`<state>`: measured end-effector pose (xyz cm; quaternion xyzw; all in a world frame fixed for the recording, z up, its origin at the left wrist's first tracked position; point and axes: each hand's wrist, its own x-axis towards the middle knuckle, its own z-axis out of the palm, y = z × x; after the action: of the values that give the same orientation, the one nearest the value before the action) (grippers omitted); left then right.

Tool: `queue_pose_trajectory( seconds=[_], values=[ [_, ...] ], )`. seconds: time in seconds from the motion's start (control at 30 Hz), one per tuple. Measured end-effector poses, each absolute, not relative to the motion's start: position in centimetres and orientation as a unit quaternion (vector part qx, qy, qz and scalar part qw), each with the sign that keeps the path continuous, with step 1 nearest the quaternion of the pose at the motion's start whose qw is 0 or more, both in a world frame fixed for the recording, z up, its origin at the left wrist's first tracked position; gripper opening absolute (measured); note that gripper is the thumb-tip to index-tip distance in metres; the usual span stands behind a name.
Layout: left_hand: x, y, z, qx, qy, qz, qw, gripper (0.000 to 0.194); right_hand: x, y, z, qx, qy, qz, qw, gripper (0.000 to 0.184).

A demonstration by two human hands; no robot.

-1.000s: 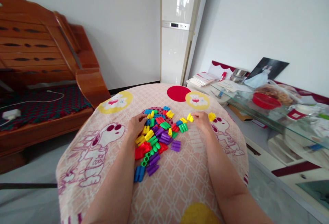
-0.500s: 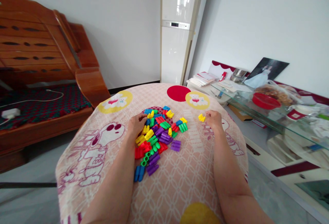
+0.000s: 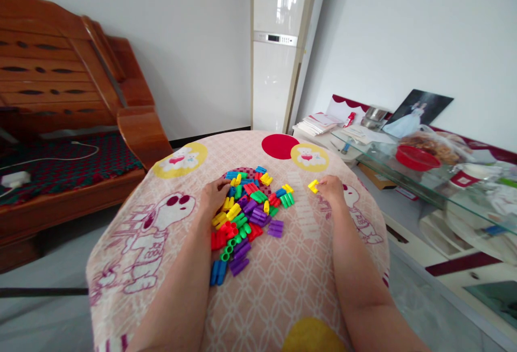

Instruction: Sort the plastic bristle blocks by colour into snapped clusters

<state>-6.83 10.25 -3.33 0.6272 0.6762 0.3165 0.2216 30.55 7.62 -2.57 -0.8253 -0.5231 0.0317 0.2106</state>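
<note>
My right hand (image 3: 332, 188) is closed in a pinch on a yellow building block (image 3: 313, 186) made of joined tubes, over the right part of the cloth. My left hand (image 3: 215, 195) lies against the left edge of a pile of tube-shaped building blocks (image 3: 247, 214). Its fingers are loosely curved and apart, with the tips beside small yellow pieces (image 3: 236, 180); part of the fingers is hidden from me. Red, green, blue, purple and yellow pieces lie jumbled in the pile. A purple block (image 3: 275, 228) sits at its right side, and a blue one (image 3: 218, 273) at its near end.
A patterned cloth (image 3: 278, 298) covers the round table. To the right stands a glass-topped cabinet (image 3: 404, 179) with a red bowl (image 3: 417, 157) and papers (image 3: 319, 123). A wooden bench (image 3: 52, 88) is at the left, and a tall white appliance (image 3: 274, 82) stands behind.
My right hand has shifted slightly left, and the yellow block in it has turned to a slant. My left hand stays by the pile.
</note>
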Motion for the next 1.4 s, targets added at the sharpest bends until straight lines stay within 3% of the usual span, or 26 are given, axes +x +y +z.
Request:
queue_pose_trajectory(
  seconds=[0.23, 0.37, 0.53, 0.87, 1.17, 1.4],
  values=[
    [-6.9, 10.4, -3.4, 0.627, 0.677, 0.318, 0.22, 0.033, 31.3, 7.8, -2.3, -0.8, -0.529, 0.056, 0.278, 0.023],
    [-6.9, 10.4, -3.5, 0.627, 0.675, 0.316, 0.227, 0.033, 32.7, 7.1, -0.6, -0.809, -0.506, -0.032, 0.297, 0.024],
    [-6.9, 10.4, -3.5, 0.63, 0.672, 0.319, 0.225, 0.032, 33.3, 6.1, 0.7, -0.825, -0.491, -0.097, 0.263, 0.022],
    [-6.9, 10.4, -3.3, 0.632, 0.682, 0.298, 0.217, 0.033, 32.5, 6.3, -1.1, -0.84, -0.517, -0.1, 0.126, 0.025],
    [-6.8, 10.2, -3.1, 0.633, 0.675, 0.309, 0.22, 0.033, 27.9, 7.0, 0.3, -0.793, -0.562, -0.09, 0.218, 0.028],
    [-7.0, 10.5, -3.4, 0.632, 0.682, 0.299, 0.216, 0.033, 19.5, 9.2, -1.4, -0.69, -0.711, -0.012, 0.139, 0.029]
  ],
)
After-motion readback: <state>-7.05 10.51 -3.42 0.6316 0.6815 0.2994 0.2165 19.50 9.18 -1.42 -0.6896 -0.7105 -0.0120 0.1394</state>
